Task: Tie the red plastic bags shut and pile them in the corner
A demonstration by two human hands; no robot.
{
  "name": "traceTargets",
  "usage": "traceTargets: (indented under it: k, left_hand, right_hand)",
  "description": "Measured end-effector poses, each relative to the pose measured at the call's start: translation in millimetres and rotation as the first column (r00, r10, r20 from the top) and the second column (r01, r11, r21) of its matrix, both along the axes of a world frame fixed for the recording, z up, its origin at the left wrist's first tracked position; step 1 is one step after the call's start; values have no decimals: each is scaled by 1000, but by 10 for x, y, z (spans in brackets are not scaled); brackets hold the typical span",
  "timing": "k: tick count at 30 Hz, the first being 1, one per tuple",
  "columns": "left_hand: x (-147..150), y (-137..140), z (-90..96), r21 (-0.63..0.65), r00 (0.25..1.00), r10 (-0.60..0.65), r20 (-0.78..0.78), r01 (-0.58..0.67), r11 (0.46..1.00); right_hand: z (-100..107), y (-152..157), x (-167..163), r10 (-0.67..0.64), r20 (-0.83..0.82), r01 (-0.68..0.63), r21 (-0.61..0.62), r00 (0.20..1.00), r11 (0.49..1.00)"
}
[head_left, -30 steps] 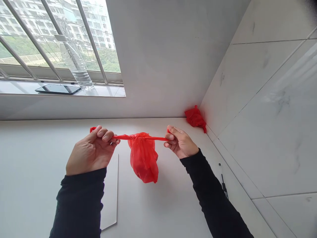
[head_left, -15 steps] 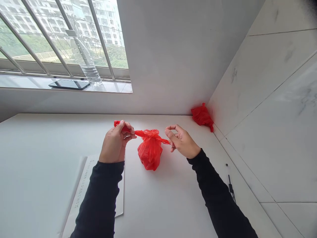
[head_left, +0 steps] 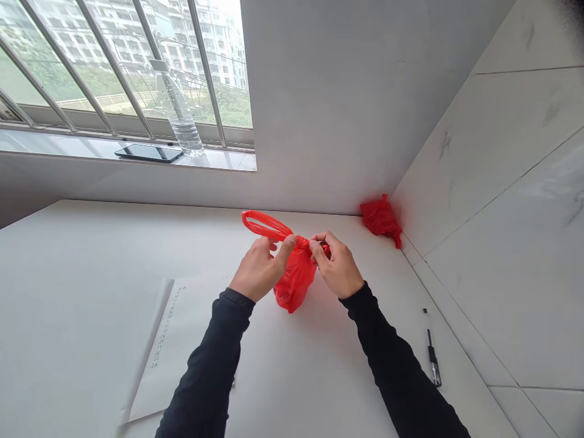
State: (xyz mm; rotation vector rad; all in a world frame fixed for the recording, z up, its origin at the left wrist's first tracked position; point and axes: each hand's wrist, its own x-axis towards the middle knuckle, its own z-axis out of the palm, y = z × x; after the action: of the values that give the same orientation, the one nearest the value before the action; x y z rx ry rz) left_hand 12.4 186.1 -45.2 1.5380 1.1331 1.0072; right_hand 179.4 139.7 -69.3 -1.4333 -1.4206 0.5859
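Note:
A bulging red plastic bag [head_left: 296, 283] sits on the white table, its neck gathered and twisted at the top. My left hand [head_left: 263, 264] is closed at the left of this neck, the thumb pressed against the gathered plastic and the fingertips partly hidden. One handle of the bag stretches out to the upper left as a loose loop above that hand. On the other side, my right hand [head_left: 336, 261] pinches the neck and a bunched bit of the plastic between thumb and fingers. What the bag contains is hidden.
Another red plastic bag [head_left: 382, 219] lies in the far right corner against the wall. Printed paper sheets [head_left: 182, 340] lie on the left. A black pen [head_left: 433, 362] and its small cap [head_left: 424, 311] lie at right. A tablet [head_left: 149, 152] and water bottle [head_left: 185, 125] occupy the windowsill.
My left hand has let go of the left handle's end and moved right to the bag's neck; the handle now loops free. My right hand has closed in on the neck. The view has shifted slightly.

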Motion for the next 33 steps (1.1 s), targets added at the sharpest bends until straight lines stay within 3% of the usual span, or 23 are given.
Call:
traceTargets:
  k: [4,8,11,13,15,17,19,21,23,25,26,28,30,33]
  left_hand:
    - [79,-6,-78,-173,972,-187,144,210,962]
    - [134,30,-126,-231,939,-101,330,184,956]
    - [116,37,-97,-237,902,-17,432,131,963]
    - [85,25,-33,-268,847,51,530,110,957]
    - [56,6,52,-308,755,127,643,103,946]
    - [45,-15,124,-308,655,169,737,102,946]
    - [61,-31,151,-249,634,117,765,123,961]
    - [101,-41,118,-181,750,41,660,105,978]
    - [150,-45,40,-74,932,81,353,-58,996]
    - [193,-48,-46,81,980,200,17,-201,976]
    - [210,-49,-83,118,975,205,-82,-195,974]
    - [227,-50,-136,70,984,104,-146,-95,993]
    - [223,-39,-166,7,994,41,-98,-41,999]
    - [173,20,-188,24,987,160,0,-160,987]
  right_hand:
    - [85,-61,-67,76,-54,-71,75,996,995]
    - [157,-96,-100,61,-140,-54,55,988,997]
    - [154,-52,-9,-55,-284,75,61,957,995]
    - [94,14,74,-168,-390,207,61,906,976]
    - [6,86,119,-252,-507,259,-58,824,964]
    - [-62,139,87,-263,-640,131,-247,722,960]
    - [-69,154,-24,-159,-767,-118,-292,622,949]
    - [-11,130,-171,28,-838,-311,-171,545,935]
    - [78,81,-291,170,-841,-378,-44,513,925]
    - [147,30,-351,203,-804,-357,-12,559,934]
    - [165,12,-359,192,-777,-334,-25,600,942]
    - [164,-5,-346,144,-727,-278,-68,672,958]
    - [134,-2,-320,103,-719,-249,-100,688,963]
    - [95,7,-285,91,-746,-243,-97,660,965]
